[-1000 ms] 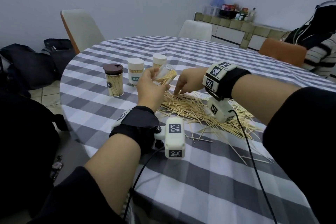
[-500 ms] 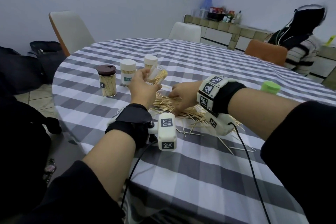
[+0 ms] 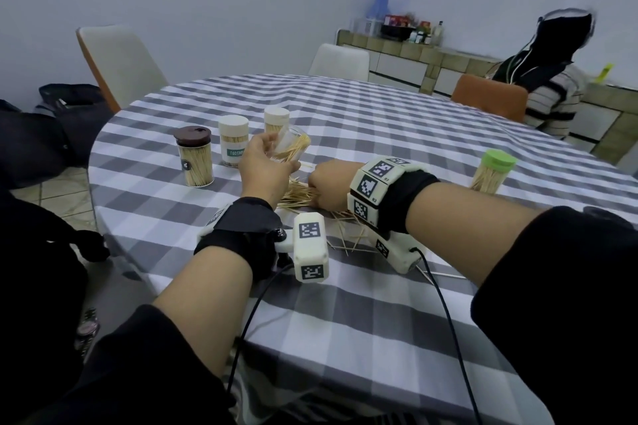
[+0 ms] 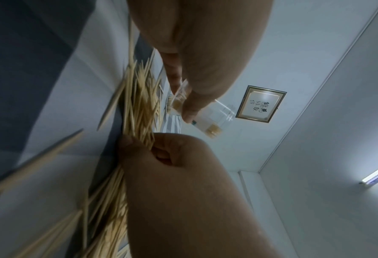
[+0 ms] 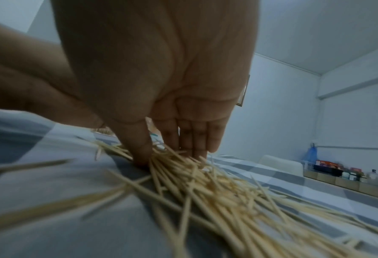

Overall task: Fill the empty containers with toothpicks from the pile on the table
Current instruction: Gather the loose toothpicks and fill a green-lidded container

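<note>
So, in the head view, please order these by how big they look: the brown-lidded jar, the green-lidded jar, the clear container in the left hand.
1. brown-lidded jar, nearest.
2. green-lidded jar, partly hidden by the arm, so unsure.
3. clear container, partly covered by the left hand.

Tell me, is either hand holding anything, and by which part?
The left hand grips a clear jar, tilted and part-filled with toothpicks, around its side. The right hand pinches toothpicks from the pile between thumb and fingers.
</note>
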